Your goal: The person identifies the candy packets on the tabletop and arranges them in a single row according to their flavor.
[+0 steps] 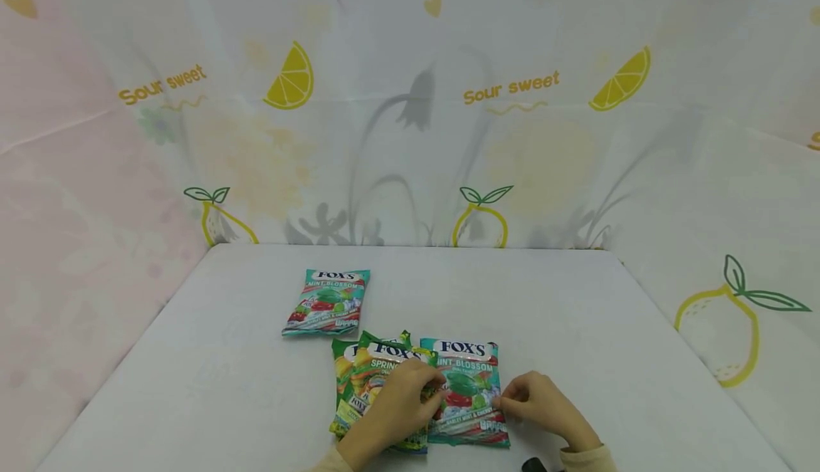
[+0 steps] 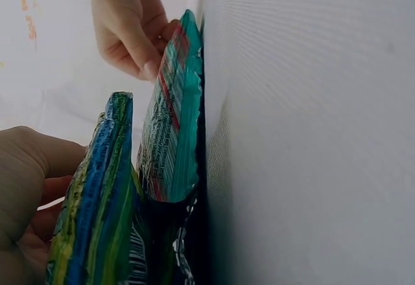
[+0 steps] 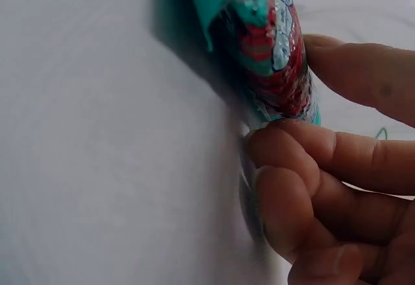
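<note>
A teal Fox's Mint Blossom candy bag lies face up at the table's front. My right hand pinches its right edge, thumb above and fingers curled below in the right wrist view. Left of it, two green Fox's candy bags overlap; the top one reads "Spring", and the lower one shows at its left. My left hand lies over the top green bag with bent fingers by its right edge. In the left wrist view that bag hides the left fingertips, so their hold is unclear.
Another teal Mint Blossom bag lies farther back, left of centre. A small black object sits at the front edge near the right wrist. Behind the white table hangs a lemon-printed cloth.
</note>
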`<state>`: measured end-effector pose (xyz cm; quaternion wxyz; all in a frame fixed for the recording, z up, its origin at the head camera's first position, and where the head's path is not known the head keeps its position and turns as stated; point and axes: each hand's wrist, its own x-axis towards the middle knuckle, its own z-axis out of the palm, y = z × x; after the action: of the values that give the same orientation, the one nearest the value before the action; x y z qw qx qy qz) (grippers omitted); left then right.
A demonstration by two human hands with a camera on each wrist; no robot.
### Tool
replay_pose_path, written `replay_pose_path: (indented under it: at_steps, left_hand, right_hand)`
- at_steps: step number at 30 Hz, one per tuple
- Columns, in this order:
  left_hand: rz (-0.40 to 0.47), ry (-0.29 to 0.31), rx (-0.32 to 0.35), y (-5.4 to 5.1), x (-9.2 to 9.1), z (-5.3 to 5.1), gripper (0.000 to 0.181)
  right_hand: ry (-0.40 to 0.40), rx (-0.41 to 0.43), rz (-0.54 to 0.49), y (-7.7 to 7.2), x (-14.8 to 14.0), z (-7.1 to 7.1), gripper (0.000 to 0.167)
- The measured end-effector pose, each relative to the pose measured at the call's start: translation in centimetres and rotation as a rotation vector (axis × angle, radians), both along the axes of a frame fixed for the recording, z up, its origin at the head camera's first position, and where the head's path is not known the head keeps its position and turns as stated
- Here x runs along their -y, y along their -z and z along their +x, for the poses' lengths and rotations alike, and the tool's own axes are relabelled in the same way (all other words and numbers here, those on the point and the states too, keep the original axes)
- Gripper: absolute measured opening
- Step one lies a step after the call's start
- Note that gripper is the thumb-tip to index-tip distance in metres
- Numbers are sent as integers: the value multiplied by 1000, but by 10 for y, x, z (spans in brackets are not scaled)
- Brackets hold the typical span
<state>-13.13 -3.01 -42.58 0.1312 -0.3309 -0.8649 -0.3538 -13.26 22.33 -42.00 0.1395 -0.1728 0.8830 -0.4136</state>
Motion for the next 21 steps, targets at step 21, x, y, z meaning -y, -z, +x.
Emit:
replay_pose_path:
  at_steps: [21]
  left_hand:
    - [-6,11,8,0,-2,-2,3]
  right_hand:
    - [-23,-14,-20,6,2,1,27]
